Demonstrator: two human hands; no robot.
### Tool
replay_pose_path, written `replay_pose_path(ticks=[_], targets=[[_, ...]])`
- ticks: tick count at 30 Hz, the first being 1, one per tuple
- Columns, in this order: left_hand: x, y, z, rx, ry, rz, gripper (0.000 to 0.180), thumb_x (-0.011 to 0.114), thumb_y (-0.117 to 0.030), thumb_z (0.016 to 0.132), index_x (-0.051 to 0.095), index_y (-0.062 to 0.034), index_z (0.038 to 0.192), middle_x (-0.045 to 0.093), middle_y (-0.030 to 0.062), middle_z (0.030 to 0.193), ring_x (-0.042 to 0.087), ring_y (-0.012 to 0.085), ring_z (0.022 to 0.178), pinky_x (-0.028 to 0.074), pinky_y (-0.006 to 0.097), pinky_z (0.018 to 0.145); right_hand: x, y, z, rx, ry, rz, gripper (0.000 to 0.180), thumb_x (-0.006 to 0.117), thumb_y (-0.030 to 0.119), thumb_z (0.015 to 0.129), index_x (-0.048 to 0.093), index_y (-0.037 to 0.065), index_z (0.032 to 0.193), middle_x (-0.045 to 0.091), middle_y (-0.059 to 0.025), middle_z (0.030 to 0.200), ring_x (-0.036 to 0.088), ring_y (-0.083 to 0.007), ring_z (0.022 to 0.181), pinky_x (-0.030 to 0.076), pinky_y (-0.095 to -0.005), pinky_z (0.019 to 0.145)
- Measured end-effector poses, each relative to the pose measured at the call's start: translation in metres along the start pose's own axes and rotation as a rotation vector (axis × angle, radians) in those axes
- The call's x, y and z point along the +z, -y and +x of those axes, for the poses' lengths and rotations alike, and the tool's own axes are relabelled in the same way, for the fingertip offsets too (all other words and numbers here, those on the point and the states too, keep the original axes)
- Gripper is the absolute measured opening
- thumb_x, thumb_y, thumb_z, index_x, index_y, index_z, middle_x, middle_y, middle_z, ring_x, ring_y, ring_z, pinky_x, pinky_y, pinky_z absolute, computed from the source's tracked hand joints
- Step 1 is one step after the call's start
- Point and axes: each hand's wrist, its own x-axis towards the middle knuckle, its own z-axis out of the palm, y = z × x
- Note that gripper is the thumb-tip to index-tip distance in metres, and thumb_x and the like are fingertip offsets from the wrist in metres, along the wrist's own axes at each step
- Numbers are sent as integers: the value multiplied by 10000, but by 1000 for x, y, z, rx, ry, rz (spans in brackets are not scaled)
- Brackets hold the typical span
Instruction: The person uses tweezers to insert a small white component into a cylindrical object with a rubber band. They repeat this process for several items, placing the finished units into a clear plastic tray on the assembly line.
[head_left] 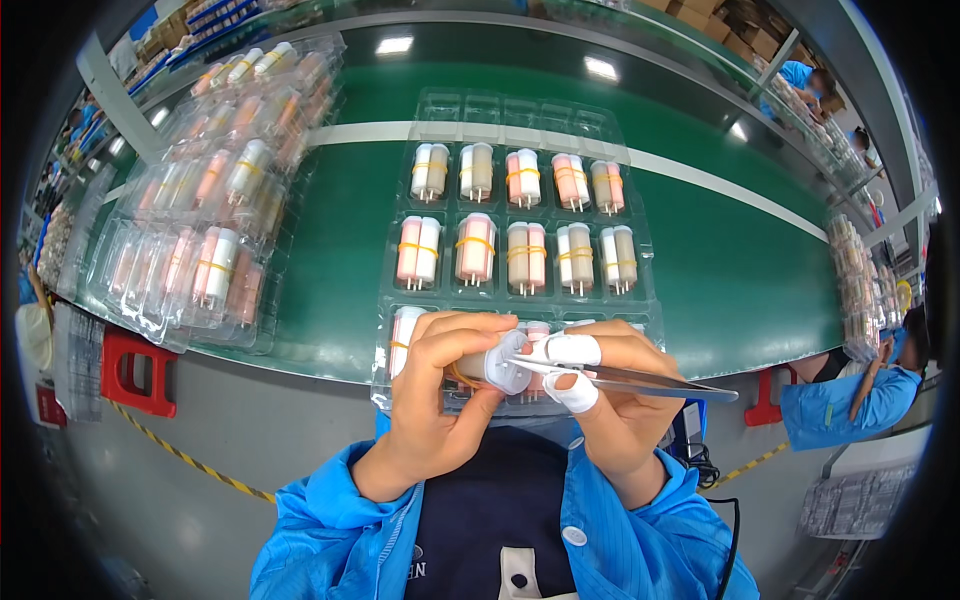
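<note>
My left hand (430, 400) is wrapped round a banded pair of tubes (508, 365), its grey-white end turned toward my right hand. White tape covers two fingertips of my right hand (625, 395), which pinches a pair of steel tweezers (690, 388). The tweezer tips reach the end face of the held tubes; whether they grip anything there is too small to tell. Under and beyond my hands lies a clear plastic tray (520, 108). Rows of pink, white and beige tube pairs (474, 248) sit in its pockets, each with a yellow band and small pins. My hands partly hide the nearest row.
The tray rests on a green work surface (340, 230) with a white stripe. Stacked filled trays (190, 220) stand at the left, with another stack (852, 290) at the far right. Red stools (140, 372) stand below the edge. A person in blue (850, 400) sits at the right.
</note>
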Motion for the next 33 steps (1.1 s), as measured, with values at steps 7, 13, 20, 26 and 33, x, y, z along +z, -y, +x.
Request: replay_pose_path(ticks=[7,13,20,26,33], targets=[[1,0,2,30,4,77,513,628,152,644,496,-15,1112,599,178,1155,549,297,1019,497,312,730,0,0,-1,82,-9,7,192,727,28,758,683,-20,939,684,-159,861,664,-206,771,521,-284,663],[0,-2,4,32,14,101,530,634,155,628,498,-14,1112,599,171,1155,551,289,1009,503,287,672,2,-1,-2,106,-30,38,185,727,30,764,683,-19,937,681,-164,857,662,-194,777,521,-282,659],[-1,-2,4,45,26,116,525,652,148,617,512,-17,1095,601,175,1144,553,306,997,500,308,698,-1,-8,-3,40,-31,82,173,714,16,774,680,-27,938,681,-161,849,659,-191,775,519,-277,659],[-3,0,6,108,42,146,526,674,138,616,515,-18,1092,607,188,1122,559,323,983,478,369,784,-2,-4,-1,39,1,76,156,707,8,776,679,-32,924,685,-160,848,662,-194,771,520,-281,664],[-6,-4,7,81,125,150,465,631,123,718,455,-15,1125,575,226,1140,533,285,1027,452,369,862,-5,-3,5,-40,61,-9,149,705,-12,759,684,-34,905,690,-160,846,671,-216,773,528,-293,664]])
